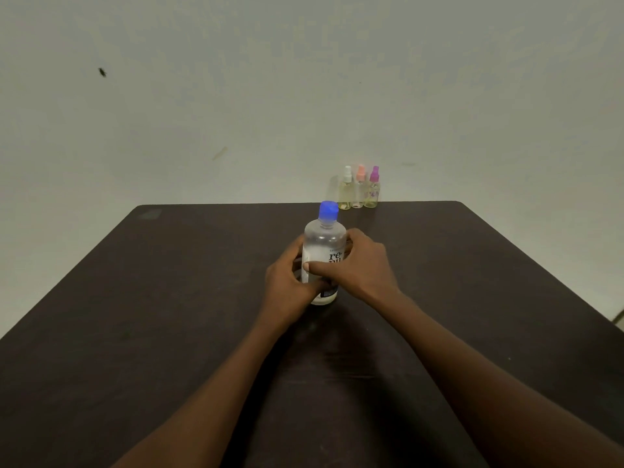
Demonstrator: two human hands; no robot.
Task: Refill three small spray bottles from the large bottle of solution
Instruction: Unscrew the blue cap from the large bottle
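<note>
the large bottle (323,239) stands about upright on the dark table (169,282), and both hands are on it. the left hand (287,282) is curled round its left side. the right hand (359,265) grips its right side, with the thumb lying across the front, over the label. the blue cap (328,210) is on the large bottle and looks closed. the liquid inside is clear, and i cannot tell how high it reaches.

the three small spray bottles (360,192) stand in a close row behind the large bottle and a little to its right, at the far edge of the table against the wall (304,96). their tops are white, orange-pink and magenta, and all three tops are on. how full they are is too small to tell.

i judge the task to be at its beginning: nothing is opened yet. for this step it is good to let one hand keep the body of the large bottle firm on the table while the other goes up to the cap and opens it without squeezing, because a soft bottle can push liquid out. it also seems wise to bring the small bottles nearer to the large bottle and take off their tops before pouring. their necks look narrow, so the stream should be slow and thin.
</note>
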